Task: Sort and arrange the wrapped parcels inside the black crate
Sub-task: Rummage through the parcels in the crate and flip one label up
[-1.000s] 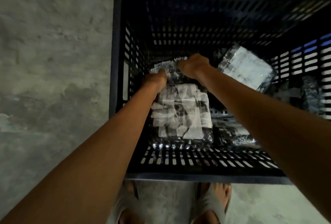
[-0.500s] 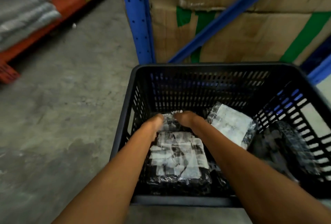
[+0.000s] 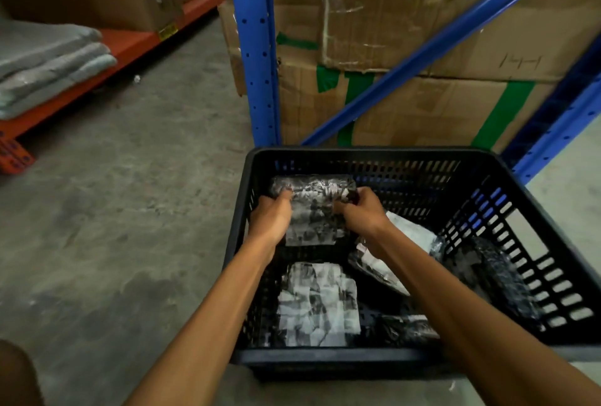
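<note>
The black slatted crate [image 3: 331,360] stands on the concrete floor in front of me. Both hands are inside it, gripping one plastic-wrapped parcel [image 3: 313,210] with a white label, tilted up against the far left wall. My left hand [image 3: 271,217] clasps its left edge and my right hand [image 3: 361,212] its right edge. Another labelled parcel [image 3: 317,306] lies flat at the near left. A third parcel [image 3: 411,238] leans under my right forearm. A dark wrapped parcel [image 3: 497,279] rests along the right wall.
A blue rack upright [image 3: 257,48] and diagonal brace [image 3: 439,45] stand just behind the crate, with taped cardboard boxes [image 3: 422,106] stacked in the rack. At the left an orange shelf [image 3: 97,64] holds folded grey fabric [image 3: 45,61]. Bare concrete floor [image 3: 130,210] lies left of the crate.
The view has tilted up from the crate to show the racks. Both hands have lifted the far-left parcel up off the flat one and stood it toward the far wall.
</note>
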`<state>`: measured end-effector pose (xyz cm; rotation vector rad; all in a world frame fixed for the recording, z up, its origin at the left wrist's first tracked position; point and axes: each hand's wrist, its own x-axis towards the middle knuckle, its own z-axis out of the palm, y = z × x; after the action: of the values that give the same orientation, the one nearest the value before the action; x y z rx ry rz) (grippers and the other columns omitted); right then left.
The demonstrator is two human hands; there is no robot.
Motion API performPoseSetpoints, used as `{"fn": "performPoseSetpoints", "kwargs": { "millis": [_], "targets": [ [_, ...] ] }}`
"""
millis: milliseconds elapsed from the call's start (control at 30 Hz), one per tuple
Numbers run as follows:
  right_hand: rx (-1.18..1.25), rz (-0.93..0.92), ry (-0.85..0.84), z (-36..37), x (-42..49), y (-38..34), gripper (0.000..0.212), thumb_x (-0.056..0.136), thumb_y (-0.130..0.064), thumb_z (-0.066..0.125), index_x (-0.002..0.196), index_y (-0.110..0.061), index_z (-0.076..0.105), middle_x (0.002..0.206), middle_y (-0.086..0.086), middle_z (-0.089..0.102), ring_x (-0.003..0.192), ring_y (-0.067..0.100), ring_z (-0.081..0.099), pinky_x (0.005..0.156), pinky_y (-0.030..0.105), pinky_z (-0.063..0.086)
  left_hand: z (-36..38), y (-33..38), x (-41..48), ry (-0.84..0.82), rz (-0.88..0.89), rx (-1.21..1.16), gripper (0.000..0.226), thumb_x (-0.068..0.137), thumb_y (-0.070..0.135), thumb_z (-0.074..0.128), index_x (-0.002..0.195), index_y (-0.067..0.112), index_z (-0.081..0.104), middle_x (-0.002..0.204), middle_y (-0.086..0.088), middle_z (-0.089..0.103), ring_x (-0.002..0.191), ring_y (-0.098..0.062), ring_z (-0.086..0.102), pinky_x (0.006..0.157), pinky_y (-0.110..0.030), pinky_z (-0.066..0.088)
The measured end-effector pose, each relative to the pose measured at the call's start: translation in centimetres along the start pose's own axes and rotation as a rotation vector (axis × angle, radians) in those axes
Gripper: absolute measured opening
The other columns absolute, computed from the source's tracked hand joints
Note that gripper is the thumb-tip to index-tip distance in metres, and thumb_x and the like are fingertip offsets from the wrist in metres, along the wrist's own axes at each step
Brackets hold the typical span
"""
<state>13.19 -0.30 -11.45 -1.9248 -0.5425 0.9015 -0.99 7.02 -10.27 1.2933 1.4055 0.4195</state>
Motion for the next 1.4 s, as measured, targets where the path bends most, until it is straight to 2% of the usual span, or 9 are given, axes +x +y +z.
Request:
{"fn": "performPoseSetpoints", "kwargs": {
  "millis": [300, 400, 533, 800, 967, 1100, 1200, 1267, 1400],
  "targets": [
    [0.121, -0.032, 0.143, -2.9, -1.1, 0.0, 0.043, 0.09, -0.055, 0.056, 0.093, -0.015, 0.041, 0.071, 0.0, 0.044, 0.062, 0.017, 0.042, 0.061, 0.034, 0.036, -1.1, 3.9, -3.4, 0.036, 0.381, 0.186, 0.043, 0.086, 0.057, 0.054, 0.116, 0.027, 0.063, 0.112, 0.0, 0.053, 0.101, -0.023, 0.056, 0.082, -0.036, 0.043],
    [0.086, 0.114, 0.059, -3.7, -0.2, 0.0, 0.046, 0.092, -0.056, 0.053, 0.093, -0.011, 0.05, 0.086, 0.005, 0.058, 0.074, 0.021, 0.057, 0.072, 0.04, 0.048, -2.0, 4.8, -3.7, -0.1, 0.34, -0.038, 0.023, 0.086, 0.044, 0.058, 0.1, 0.029, 0.07, 0.082, -0.001, 0.059, 0.083, -0.027, 0.066, 0.078, -0.049, 0.058],
    [-0.031, 0.213, -0.146, -5.2, 0.9, 0.3, 0.069, 0.083, -0.06, 0.061, 0.13, -0.01, 0.054, 0.116, 0.014, 0.069, 0.102, 0.034, 0.069, 0.092, 0.049, 0.056, -2.0, 4.8, -3.9, -0.187, 0.322, -0.109, 0.026, 0.097, 0.014, 0.049, 0.106, 0.003, 0.071, 0.079, -0.011, 0.057, 0.06, -0.029, 0.067, 0.055, -0.036, 0.057],
    [0.252, 0.452, -0.458, -8.4, -1.1, -0.3, 0.094, 0.073, -0.087, 0.038, 0.11, -0.006, 0.068, 0.11, 0.029, 0.072, 0.084, 0.046, 0.072, 0.063, 0.042, 0.063, -2.2, 2.9, -3.1, -0.243, 0.456, 0.371, 0.027, 0.088, 0.023, 0.066, 0.114, 0.025, 0.058, 0.116, -0.002, 0.054, 0.114, -0.02, 0.055, 0.101, -0.04, 0.049],
    [0.492, 0.346, -0.496, -9.6, -1.3, -1.0, 0.108, 0.061, -0.096, 0.04, 0.107, -0.001, 0.062, 0.075, 0.017, 0.063, 0.055, 0.02, 0.056, 0.045, 0.024, 0.05, -1.8, 2.5, -2.2, -0.1, 0.453, 0.216, 0.055, 0.078, 0.044, 0.078, 0.108, 0.008, 0.051, 0.102, 0.003, 0.066, 0.095, -0.015, 0.065, 0.084, -0.038, 0.056],
    [0.095, 0.163, -0.409, -7.9, -1.4, -2.5, 0.094, 0.063, -0.083, 0.06, 0.12, -0.009, 0.067, 0.104, 0.012, 0.069, 0.095, 0.025, 0.065, 0.09, 0.04, 0.054, 0.1, 1.9, -0.9, 0.019, 0.303, 0.154, 0.064, 0.074, 0.055, 0.074, 0.114, 0.009, 0.057, 0.113, -0.005, 0.07, 0.101, -0.024, 0.069, 0.09, -0.047, 0.056],
    [-0.17, 0.079, -0.255, -5.0, -2.1, -2.6, 0.036, 0.078, -0.046, 0.076, 0.102, -0.02, 0.071, 0.099, -0.005, 0.071, 0.075, 0.004, 0.064, 0.055, 0.014, 0.046, 0.8, 2.0, 0.6, 0.021, 0.194, 0.211, 0.067, 0.078, 0.055, 0.069, 0.125, 0.008, 0.062, 0.123, -0.008, 0.07, 0.11, -0.03, 0.068, 0.096, -0.043, 0.055],
    [-0.076, 0.106, -0.233, -3.5, -1.5, -1.6, 0.04, 0.079, -0.035, 0.079, 0.111, -0.012, 0.072, 0.107, 0.0, 0.074, 0.071, 0.004, 0.066, 0.046, 0.011, 0.048, 0.8, 2.0, 1.6, 0.048, 0.161, 0.259, 0.063, 0.086, 0.05, 0.065, 0.128, 0.003, 0.061, 0.126, -0.011, 0.068, 0.114, -0.033, 0.066, 0.098, -0.041, 0.054],
    [-0.034, 0.101, -0.159, -0.6, -0.1, 0.4, 0.042, 0.08, -0.027, 0.08, 0.115, -0.007, 0.07, 0.116, 0.006, 0.073, 0.094, 0.021, 0.07, 0.078, 0.029, 0.055, 1.1, 1.2, 3.4, 0.07, 0.134, 0.388, 0.06, 0.09, 0.043, 0.061, 0.134, 0.002, 0.055, 0.131, -0.013, 0.065, 0.117, -0.033, 0.065, 0.096, -0.039, 0.054]
  ]
}}
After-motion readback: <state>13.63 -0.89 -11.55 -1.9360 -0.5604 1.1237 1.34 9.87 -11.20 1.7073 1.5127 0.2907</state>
